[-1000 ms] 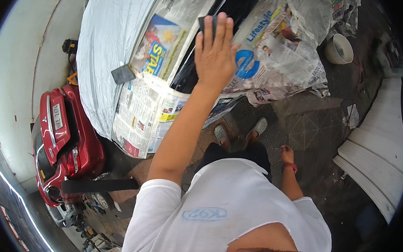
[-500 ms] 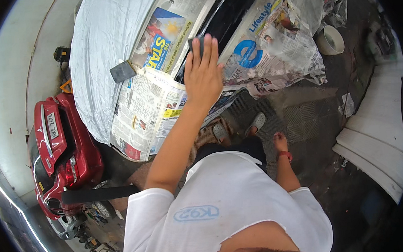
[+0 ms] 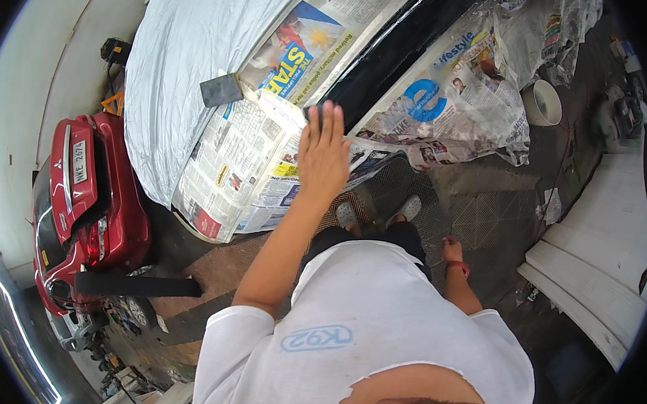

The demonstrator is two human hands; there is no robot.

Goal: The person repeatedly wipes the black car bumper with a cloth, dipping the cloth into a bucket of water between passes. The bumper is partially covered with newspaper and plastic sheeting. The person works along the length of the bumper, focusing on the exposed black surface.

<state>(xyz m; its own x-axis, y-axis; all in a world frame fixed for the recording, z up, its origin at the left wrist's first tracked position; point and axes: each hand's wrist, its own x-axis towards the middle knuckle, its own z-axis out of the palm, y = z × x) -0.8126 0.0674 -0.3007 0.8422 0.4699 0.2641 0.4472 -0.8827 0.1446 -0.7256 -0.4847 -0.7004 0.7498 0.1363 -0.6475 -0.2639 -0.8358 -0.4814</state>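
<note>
The left hand point(image 3: 322, 154) lies flat over a dark pad point(image 3: 319, 111), its fingers straight and only slightly parted, the thumb apart from them. The pad, mostly hidden under the fingertips, sits at the near end of a glossy black strip point(image 3: 395, 48) between newspaper point(image 3: 261, 157) sheets. The right hand point(image 3: 452, 249) hangs low beside the body; how far its fingers curl cannot be told. A grey block point(image 3: 221, 90) rests left of the pad, at the edge of a silver cover point(image 3: 171, 78).

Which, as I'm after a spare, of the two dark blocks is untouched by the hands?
The dark grey block lying where the silvery cover meets the newspaper; the other dark block is under the left hand.
</note>
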